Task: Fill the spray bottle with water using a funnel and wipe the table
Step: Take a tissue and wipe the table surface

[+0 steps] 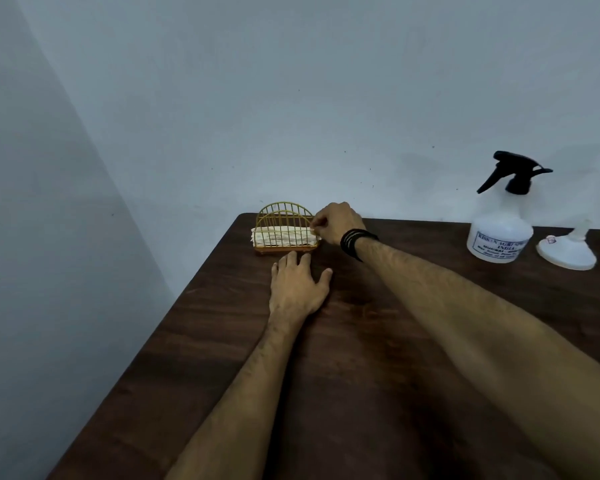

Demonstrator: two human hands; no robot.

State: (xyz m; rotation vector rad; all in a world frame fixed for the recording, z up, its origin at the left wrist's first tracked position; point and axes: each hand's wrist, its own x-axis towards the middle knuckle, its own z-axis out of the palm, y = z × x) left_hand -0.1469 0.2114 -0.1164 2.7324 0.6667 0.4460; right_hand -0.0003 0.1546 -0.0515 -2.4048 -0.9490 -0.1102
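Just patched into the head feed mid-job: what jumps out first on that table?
Two bare forearms stretch across the dark wood-grain table. The right hand, above black wrist bands, pinches at folded pale napkins in a gold wire arched holder at the far left corner, while the left hand lies flat just in front. At far right stands a white plastic spray bottle with black trigger, beside an upturned translucent white funnel.

The spray bottle [500, 233] is showing a blue-printed label — "KISSAN AGRI SPR…" over "INDIA" — with the smaller lines beneath staying illegible.
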